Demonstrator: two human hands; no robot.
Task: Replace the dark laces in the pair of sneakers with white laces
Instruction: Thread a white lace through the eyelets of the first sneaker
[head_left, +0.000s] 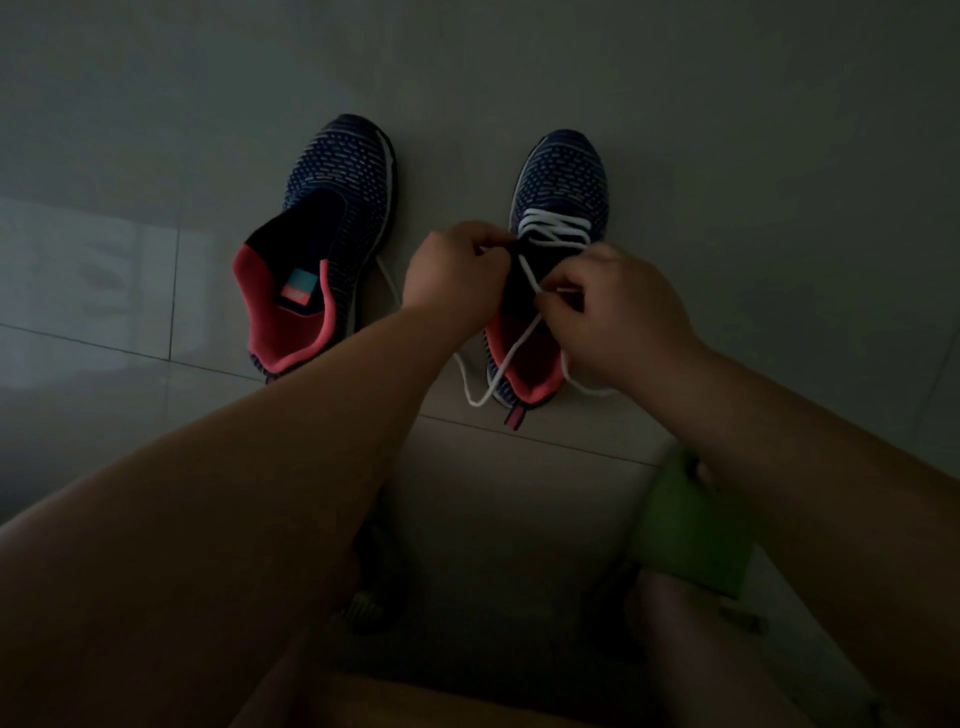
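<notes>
Tiled floor (727, 156) carrying two dark knit sneakers with pink linings. The right sneaker (558, 176) serves as landmark: the unlaced left sneaker (337, 208) stands beside it to the left, apart. Over its tongue, the left hand (452, 270) pinches its left eyelet edge; the right hand (618, 312) pinches the white lace (553, 228), which crosses its forward eyelets and trails loose past its heel.

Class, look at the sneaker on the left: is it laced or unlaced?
Unlaced. The left sneaker shows no lace across its tongue, while the right sneaker has white lace crossings.
</notes>
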